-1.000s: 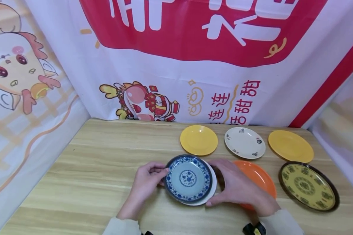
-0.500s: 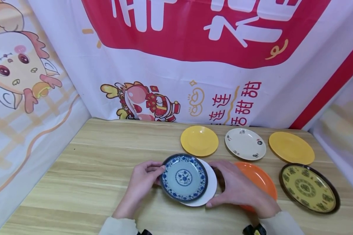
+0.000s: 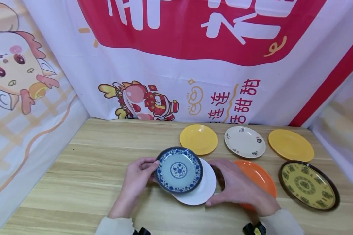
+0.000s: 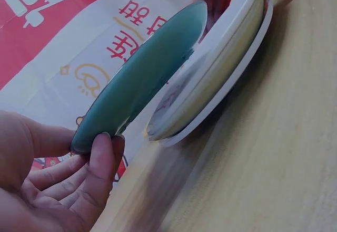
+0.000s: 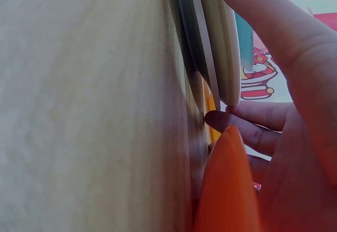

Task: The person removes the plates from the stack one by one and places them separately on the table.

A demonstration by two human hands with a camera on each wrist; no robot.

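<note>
My left hand (image 3: 139, 176) pinches the left rim of a blue-and-white patterned plate (image 3: 178, 170), thumb on top and fingers beneath. In the left wrist view the plate's green-blue underside (image 4: 134, 81) is tilted and raised above a small stack. The stack's top is a white plate (image 3: 207, 186), partly covered by the blue one in the head view. Below it, the left wrist view shows another pale rim (image 4: 234, 84). My right hand (image 3: 236, 187) holds the stack's right side, thumb at the near edge and fingers round the far edge.
Beneath my right forearm lies an orange plate (image 3: 260, 178). Behind stand a yellow plate (image 3: 198, 139), a white plate with dark motifs (image 3: 244, 142) and an oval yellow plate (image 3: 291, 145). A dark-rimmed olive plate (image 3: 309, 185) lies far right. A printed cloth (image 3: 153, 71) hangs behind the table.
My left hand has drawn the blue plate left and slightly back, so more of the white plate beneath shows. The right hand has stayed at the stack.
</note>
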